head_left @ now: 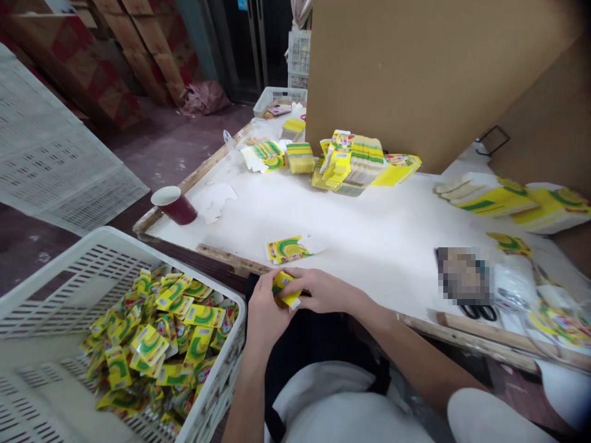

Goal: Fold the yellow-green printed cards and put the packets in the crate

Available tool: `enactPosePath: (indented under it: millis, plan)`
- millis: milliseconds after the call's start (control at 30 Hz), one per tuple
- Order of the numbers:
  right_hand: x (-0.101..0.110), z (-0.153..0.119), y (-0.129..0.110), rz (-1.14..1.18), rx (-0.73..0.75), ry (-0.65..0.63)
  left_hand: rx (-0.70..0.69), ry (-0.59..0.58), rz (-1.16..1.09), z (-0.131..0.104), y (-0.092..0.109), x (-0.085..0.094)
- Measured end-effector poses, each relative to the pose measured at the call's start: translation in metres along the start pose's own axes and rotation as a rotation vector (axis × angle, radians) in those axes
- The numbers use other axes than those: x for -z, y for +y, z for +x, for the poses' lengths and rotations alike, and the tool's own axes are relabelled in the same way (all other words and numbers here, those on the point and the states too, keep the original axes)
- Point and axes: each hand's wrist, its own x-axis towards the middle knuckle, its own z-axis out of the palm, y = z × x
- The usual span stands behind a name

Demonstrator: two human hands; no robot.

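Observation:
Between both hands, at the table's front edge, is a small yellow and green carton [290, 299]. My left hand [264, 304] is closed round its left side, and my right hand [318, 290] grips it from the right with fingers over the top. The fingers partly cover the carton. Just beyond them a flat yellow carton [287, 250] lies on the white table [351, 227]. At my left, a white plastic crate [115, 237] holds many yellow and green packs [150, 344] in a loose heap.
Stacks of flat yellow cartons [364, 160] stand against a cardboard panel [415, 74]. More carton stacks [494, 194] lie at the right. A dark red cup [178, 206] sits near the left table edge. Scissors [479, 312] and a wooden strip [484, 332] lie at the front right.

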Motion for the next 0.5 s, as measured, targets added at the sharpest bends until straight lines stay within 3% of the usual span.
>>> enactPosePath:
  millis: [133,333,500]
  plan:
    - [0.004,-0.001,0.001,0.025,0.026,-0.056,-0.038,-0.050,0.020,0.002,0.003,-0.001]
    - [-0.010,0.000,0.000,-0.034,-0.045,0.105,-0.041,-0.049,0.027,0.004,0.004,-0.001]
    - [0.000,0.000,0.004,0.012,0.005,-0.059,-0.019,-0.089,0.021,0.002,0.002,-0.003]
